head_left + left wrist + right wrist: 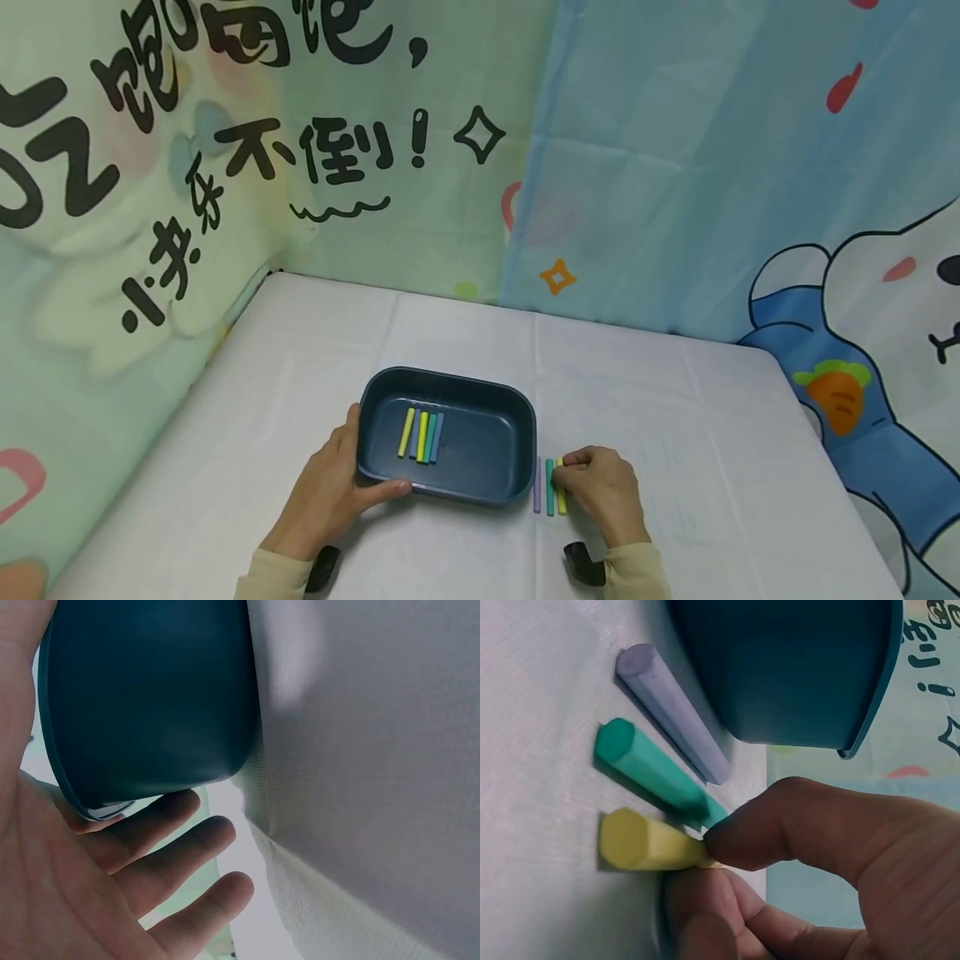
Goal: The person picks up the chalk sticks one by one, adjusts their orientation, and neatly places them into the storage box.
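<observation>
My left hand [330, 487] grips the left front corner of a dark blue tray [480, 446], thumb at the front rim and fingers along the left wall. In the left wrist view its fingers [180, 859] spread beside the tray's outer wall. Several chalk sticks [423, 437], yellow, blue and green, lie side by side inside the tray. My right hand [606, 492] pinches the far part of a yellow chalk stick [649, 841] between thumb and fingers, close over the cloth. Beside it lie a green chalk stick [656, 771] and a purple chalk stick [673, 712], the purple one nearest the tray.
White cloth [720, 467] covers the table. Printed fabric walls [637, 167] with writing and a cartoon figure rise behind and at the sides. A black wrist device [583, 565] sits below the right hand, and another [322, 569] by the left sleeve.
</observation>
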Motion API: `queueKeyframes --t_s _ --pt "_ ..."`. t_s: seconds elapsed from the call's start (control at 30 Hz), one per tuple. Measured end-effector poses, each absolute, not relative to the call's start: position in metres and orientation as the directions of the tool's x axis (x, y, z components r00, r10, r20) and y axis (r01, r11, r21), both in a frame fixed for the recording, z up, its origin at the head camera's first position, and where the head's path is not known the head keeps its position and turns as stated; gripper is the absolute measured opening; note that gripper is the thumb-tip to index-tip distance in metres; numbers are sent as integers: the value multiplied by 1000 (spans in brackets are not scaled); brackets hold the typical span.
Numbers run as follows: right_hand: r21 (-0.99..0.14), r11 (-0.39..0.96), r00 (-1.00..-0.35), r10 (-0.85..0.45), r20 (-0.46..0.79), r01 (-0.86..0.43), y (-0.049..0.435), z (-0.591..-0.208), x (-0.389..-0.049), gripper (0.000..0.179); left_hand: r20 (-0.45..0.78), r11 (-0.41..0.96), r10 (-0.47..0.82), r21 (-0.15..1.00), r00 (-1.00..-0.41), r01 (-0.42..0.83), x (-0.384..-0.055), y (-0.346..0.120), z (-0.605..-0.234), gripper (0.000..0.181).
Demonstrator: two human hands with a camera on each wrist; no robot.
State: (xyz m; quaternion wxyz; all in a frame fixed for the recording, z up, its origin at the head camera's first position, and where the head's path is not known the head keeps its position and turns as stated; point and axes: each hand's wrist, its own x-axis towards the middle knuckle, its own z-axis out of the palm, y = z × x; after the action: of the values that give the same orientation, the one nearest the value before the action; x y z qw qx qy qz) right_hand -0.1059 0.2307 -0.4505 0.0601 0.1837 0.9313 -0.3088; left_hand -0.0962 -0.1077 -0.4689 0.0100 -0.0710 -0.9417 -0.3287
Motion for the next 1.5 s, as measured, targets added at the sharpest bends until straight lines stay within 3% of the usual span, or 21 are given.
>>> queueKeyframes --t_s 0.57,1.2,1.5 --pt "-625 676 -920 315 -234 390 240 -455 -105 27 83 774 130 615 -988 153 -96 -107 -470 124" --pt "-772 451 -886 339 -317 449 251 -453 -109 34 86 768 135 620 -987 159 -96 -109 -470 125" --pt "-766 447 -880 340 -332 462 251 -443 -111 36 101 761 135 627 -986 168 -96 -109 -471 125"
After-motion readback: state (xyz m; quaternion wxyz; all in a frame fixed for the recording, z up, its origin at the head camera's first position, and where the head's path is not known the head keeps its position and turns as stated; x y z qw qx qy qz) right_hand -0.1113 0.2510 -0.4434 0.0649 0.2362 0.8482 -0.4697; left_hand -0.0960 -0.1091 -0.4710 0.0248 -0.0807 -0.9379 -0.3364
